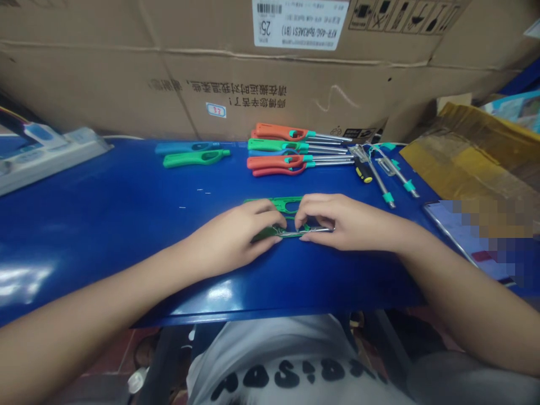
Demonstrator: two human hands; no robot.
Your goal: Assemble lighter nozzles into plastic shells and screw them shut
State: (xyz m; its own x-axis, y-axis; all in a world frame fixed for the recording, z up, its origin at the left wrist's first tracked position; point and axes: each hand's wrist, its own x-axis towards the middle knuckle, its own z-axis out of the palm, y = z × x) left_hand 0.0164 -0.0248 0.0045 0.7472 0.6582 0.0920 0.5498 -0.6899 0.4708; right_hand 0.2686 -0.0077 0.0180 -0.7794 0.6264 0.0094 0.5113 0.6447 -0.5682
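Both hands are at the near middle of the blue table, on an opened green stick lighter (291,235). My left hand (244,230) pinches the lighter's handle end, thumb in front and fingers behind. On the other end, my right hand (337,219) has its thumb and fingertips closed around the base of the thin metal tube (321,229). A small teal piece shows between the hands. Just behind them lies a loose green handle half (280,203), partly covered by my fingers. The inner parts under my fingertips are mostly hidden.
Orange, green and blue finished-looking lighters (274,163) lie behind. Loose metal tubes with teal pieces (386,185) and a black-yellow screwdriver (363,171) are to their right. Green handle shells (196,158), a power strip (54,157), a phone (464,236) and cardboard (189,67) surround the workspace.
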